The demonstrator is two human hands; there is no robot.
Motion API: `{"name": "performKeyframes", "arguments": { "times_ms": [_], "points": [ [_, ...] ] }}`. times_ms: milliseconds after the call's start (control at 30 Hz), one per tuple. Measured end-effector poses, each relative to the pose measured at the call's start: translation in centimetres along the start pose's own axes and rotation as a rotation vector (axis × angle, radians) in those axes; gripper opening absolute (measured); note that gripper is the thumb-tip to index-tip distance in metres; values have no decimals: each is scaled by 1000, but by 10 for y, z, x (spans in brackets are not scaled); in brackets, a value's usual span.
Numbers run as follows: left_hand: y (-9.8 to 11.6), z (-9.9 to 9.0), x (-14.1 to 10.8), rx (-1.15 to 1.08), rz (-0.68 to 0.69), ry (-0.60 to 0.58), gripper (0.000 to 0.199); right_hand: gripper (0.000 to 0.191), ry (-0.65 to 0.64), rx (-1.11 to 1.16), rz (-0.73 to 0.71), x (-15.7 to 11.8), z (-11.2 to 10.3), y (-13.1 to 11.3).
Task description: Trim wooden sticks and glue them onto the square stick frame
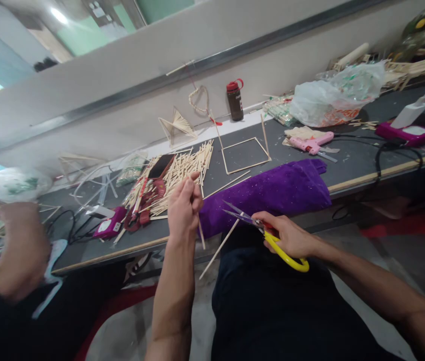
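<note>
My left hand (185,205) is closed around a thin wooden stick (201,233), whose lower end hangs below the fist. In my right hand (285,234) are scissors (286,255) with yellow handles, their blades apart and pointing left. Another stick (220,246) slants down from beside the scissor blades, over the table edge; what supports it is not clear. Under the blades and behind them lies a purple cloth (268,193). A square stick frame (247,167) with two upright sticks stands on the dark table (242,144) behind the cloth.
Many loose sticks (182,173) lie left, with a phone (162,166) on them. A pink glue gun (312,144), plastic bag (333,98) and purple box (408,133) are right. A bottle (234,101) stands behind. Another person's arm (24,245) is far left.
</note>
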State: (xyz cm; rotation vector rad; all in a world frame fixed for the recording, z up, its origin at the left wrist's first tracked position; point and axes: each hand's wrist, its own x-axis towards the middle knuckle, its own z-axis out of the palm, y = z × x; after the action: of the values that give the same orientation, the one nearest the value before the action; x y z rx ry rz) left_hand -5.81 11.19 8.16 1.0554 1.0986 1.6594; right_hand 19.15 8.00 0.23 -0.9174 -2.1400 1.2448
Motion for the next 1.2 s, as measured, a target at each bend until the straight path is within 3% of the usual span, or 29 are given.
{"name": "performKeyframes", "arguments": {
  "times_ms": [100, 200, 333, 500, 633, 800, 1200],
  "points": [
    [-13, 17, 46, -71, -248, -83, 17, 55, 3, 4, 24, 0, -1, 0],
    [-38, 38, 69, 93, -295, -131, 22, 53, -3, 5, 58, -2, -4, 0],
    [-67, 65, 77, 287, -267, -234, 38, 53, 8, -4, 84, -6, -8, 2],
    [-75, 86, 83, 606, -99, -401, 40, 53, 41, 4, 84, -11, -9, 6],
    [-80, 90, 78, 828, 26, -491, 38, 53, 66, 22, 96, -13, -11, 7],
    [-85, 87, 67, 984, 132, -495, 36, 53, 60, 41, 106, -14, -13, 5],
    [-63, 76, 54, 1018, 242, -498, 39, 53, 67, 25, 78, -14, -13, 6]
  ]
}}
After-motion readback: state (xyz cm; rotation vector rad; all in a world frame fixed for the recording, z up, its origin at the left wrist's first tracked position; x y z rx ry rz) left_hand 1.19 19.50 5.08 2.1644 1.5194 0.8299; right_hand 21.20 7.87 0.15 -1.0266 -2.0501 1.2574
